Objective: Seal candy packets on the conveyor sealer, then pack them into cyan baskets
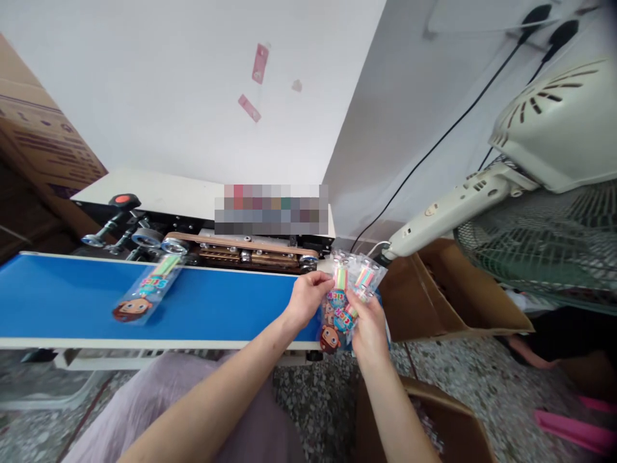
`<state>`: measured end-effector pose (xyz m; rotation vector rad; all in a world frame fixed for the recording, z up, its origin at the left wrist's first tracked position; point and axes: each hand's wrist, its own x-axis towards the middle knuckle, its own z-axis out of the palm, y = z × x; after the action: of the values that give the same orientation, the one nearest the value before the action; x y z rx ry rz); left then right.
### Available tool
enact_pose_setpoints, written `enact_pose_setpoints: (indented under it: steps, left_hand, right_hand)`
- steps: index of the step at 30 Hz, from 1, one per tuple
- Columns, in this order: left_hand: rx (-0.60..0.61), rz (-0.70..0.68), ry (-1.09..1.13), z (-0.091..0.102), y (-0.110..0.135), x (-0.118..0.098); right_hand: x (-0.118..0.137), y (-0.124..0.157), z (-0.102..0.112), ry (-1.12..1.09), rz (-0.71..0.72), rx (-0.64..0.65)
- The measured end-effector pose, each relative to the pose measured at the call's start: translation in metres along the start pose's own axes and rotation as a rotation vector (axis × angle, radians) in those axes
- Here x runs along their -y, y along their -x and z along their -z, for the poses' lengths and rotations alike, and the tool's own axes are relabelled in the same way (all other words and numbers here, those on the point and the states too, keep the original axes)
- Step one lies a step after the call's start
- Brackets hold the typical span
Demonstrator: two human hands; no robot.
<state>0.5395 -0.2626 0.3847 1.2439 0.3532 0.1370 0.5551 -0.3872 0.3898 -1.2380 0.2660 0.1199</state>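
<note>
At the right end of the blue belt [212,302], my right hand [371,321] is closed around several clear candy packets [344,315], printed with a cartoon face and holding pastel-striped sticks. My left hand [308,299] pinches the edge of the leftmost packet, thumb and fingers together. Another packet [149,289] of the same kind lies slanted on the left part of the belt, its top end at the rollers of the sealing machine [241,247].
Behind the belt stands the machine's white housing [159,186] with an orange-topped knob [124,200]. A fan [544,141] leans in from the right above a cardboard box [448,315]. Another box [434,411] sits on the speckled floor near my right forearm.
</note>
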Motion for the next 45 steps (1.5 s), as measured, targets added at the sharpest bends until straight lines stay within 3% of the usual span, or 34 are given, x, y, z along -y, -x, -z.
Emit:
enact_pose_setpoints:
  steps: [6,14,22,27,32,38,45]
  left_hand:
    - [-0.011,-0.01,-0.005,-0.001,-0.003,0.007]
    - [0.09,-0.078,-0.08,-0.005,-0.004,0.007]
    - [-0.032,-0.08,-0.126,-0.014,-0.003,0.007]
    - [-0.093,-0.055,0.006,-0.012,-0.002,0.004]
    - [-0.109,0.03,0.197,-0.01,0.003,-0.004]
    - [-0.108,0.112,0.246,-0.006,0.003,-0.007]
    - [-0.167,0.394,0.191,-0.001,-0.012,0.005]
  right_hand:
    - [-0.006,-0.005,0.003,0.024,0.045,-0.066]
    - [0.008,-0.004,0.006,-0.008,-0.054,0.063]
    - [0.009,-0.005,0.006,-0.109,-0.043,-0.038]
    - [0.014,-0.008,0.009,-0.138,0.018,-0.1]
    - [0.011,-0.013,0.013,-0.107,0.049,-0.116]
    - [0.012,-0.02,0.02,-0.108,0.058,-0.146]
    - [0.023,-0.026,0.029,-0.03,0.023,-0.193]
